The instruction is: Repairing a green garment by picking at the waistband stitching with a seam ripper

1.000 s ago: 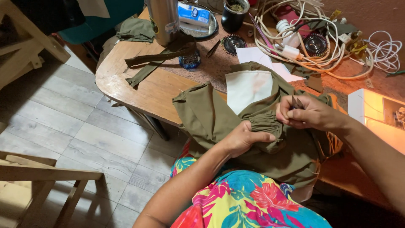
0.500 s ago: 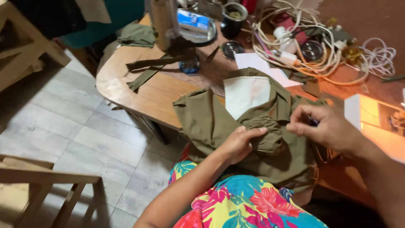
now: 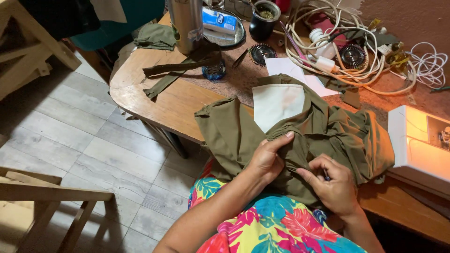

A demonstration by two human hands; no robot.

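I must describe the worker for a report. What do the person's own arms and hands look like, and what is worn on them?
Both forearms are bare, with no sleeves, gloves or watch in view. The left hand shows no ring or marking. The right hand seems to wear a thin ring on one finger, too small to be sure. Below the arms the person wears a bright floral garment in pink, yellow, blue and green.

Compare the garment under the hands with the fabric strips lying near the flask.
The garment is a large bunched heap showing a white lining; the strips are narrow, loose and flat. The left hand and right hand grip the garment; nothing touches the strips. The garment hangs over the table edge; the strips lie wholly on it. Both are olive green.
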